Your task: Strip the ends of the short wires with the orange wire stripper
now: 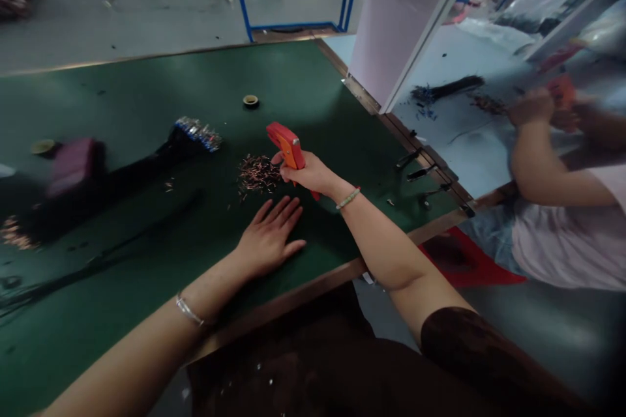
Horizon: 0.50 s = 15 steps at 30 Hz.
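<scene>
My right hand (313,174) is closed around a red and orange hand tool (288,145) that looks like a wire stripper, held above the green table. Close by its fingertips lies a loose pile of short copper-coloured bits (257,173). Flat on the tabletop rests my left hand (270,234), palm down with fingers spread, just in front of the pile and holding nothing. To the left stretches a thick bundle of black wires (139,172), with blue and silver terminals (198,133) at its near-pile end and bare copper ends (18,233) at the other.
Beyond the pile sits a small round dish (250,101). A dark red block (72,166) lies by the bundle, and thin black cables (63,281) run at left. Black clamps (420,172) line the right edge below a pale partition (391,26). A co-worker's hands (538,107) work beyond it.
</scene>
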Available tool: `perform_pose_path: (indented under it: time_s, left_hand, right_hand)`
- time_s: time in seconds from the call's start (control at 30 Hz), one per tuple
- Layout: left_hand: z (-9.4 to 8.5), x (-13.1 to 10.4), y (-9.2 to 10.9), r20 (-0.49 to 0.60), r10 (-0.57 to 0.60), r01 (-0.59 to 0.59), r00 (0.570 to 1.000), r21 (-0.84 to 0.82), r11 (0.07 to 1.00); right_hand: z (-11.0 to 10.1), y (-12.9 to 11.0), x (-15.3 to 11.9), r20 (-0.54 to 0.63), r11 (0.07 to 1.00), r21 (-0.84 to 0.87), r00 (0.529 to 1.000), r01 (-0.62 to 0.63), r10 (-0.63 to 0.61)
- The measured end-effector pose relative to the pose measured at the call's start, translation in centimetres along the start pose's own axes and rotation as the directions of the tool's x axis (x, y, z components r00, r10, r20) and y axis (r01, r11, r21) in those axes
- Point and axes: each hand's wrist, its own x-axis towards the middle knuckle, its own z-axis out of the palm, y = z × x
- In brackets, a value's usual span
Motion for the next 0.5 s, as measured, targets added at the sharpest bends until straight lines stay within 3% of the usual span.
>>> perform_pose_path:
  time_s: [0.1,0.23,0.3,0.4,0.43,0.5]
  left_hand:
    - [-1.1,-1.2,-1.2,-0.086,-0.136,0.14,0.987,0.053,0.989]
    - [-2.7,-7.4,-2.8,-0.171,-0.249,0.263,0.953,0.065,0.963]
    - [-3.3,-10.5,-4.7,-0.254,-0.421,0.444,0.871,0.038,0.895]
    - [-4.1,-12.9,-8.2,-0.302,-0.695,0.72,0.653,-0.035,0.693]
    - [-4.2,-12.8,-9.3,-0.295,-0.735,0.759,0.61,-0.047,0.649]
    - [-4.2,-11.8,-10.9,-0.282,-0.742,0.76,0.609,-0.063,0.647]
  right_hand:
    - [0.0,0.1,-0.1,-0.054,1.0,-0.017,0.998,0.018,-0.019]
    - [-0.3,0.7,0.2,-0.176,0.995,0.058,0.982,0.083,-0.072]
    - [-0.4,1.0,0.5,-0.176,0.992,0.114,0.984,0.057,-0.036]
    - [-0.3,1.2,0.6,-0.135,0.994,0.107,0.991,-0.005,0.02]
    - [-0.3,1.2,0.6,-0.126,0.996,0.09,0.992,-0.014,0.026]
    - [-0.1,1.1,0.4,-0.117,0.998,0.055,0.993,-0.016,0.022]
